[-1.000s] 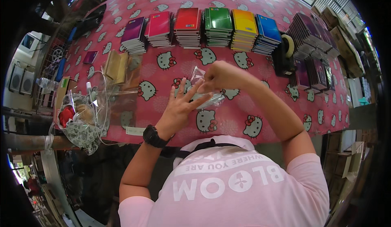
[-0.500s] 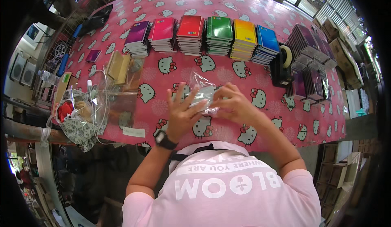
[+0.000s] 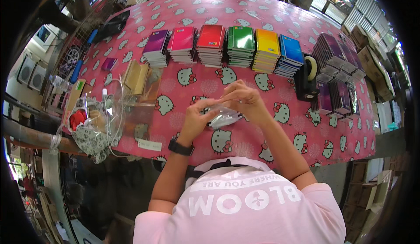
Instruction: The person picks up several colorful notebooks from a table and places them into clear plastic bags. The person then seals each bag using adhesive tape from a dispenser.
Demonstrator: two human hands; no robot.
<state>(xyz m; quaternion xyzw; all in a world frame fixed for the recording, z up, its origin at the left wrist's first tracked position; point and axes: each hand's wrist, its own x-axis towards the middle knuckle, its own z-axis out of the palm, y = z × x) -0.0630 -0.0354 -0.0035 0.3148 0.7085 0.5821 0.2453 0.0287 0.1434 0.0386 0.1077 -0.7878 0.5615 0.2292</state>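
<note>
Low over the near middle of the table, both my hands hold a clear plastic bag [image 3: 226, 119], crinkled and shiny. Something whitish with a dark edge shows through it, but glare hides what it is. My left hand [image 3: 197, 118], with a black watch [image 3: 180, 146] on its wrist, is closed on the bag's left side. Bent fingers of my right hand [image 3: 243, 98] pinch the upper edge, and the fingertips of both hands meet there. Beyond them stands a row of spiral notebook stacks, among them red [image 3: 211, 37], green [image 3: 240, 39] and yellow [image 3: 267, 42].
A black tape dispenser [image 3: 306, 84] stands right of the row, beside bagged purple notebooks [image 3: 331, 53]. To the left are a tan box-like piece [image 3: 135, 78], flat clear bags [image 3: 136, 112] and a plastic bag with red and patterned cloth [image 3: 89, 128]. The pink patterned table [image 3: 192, 145] ends near my body.
My left hand, spread flat on the bag before, has closed on it. My right hand has moved up to the bag's upper edge. The whole view has shifted slightly.
</note>
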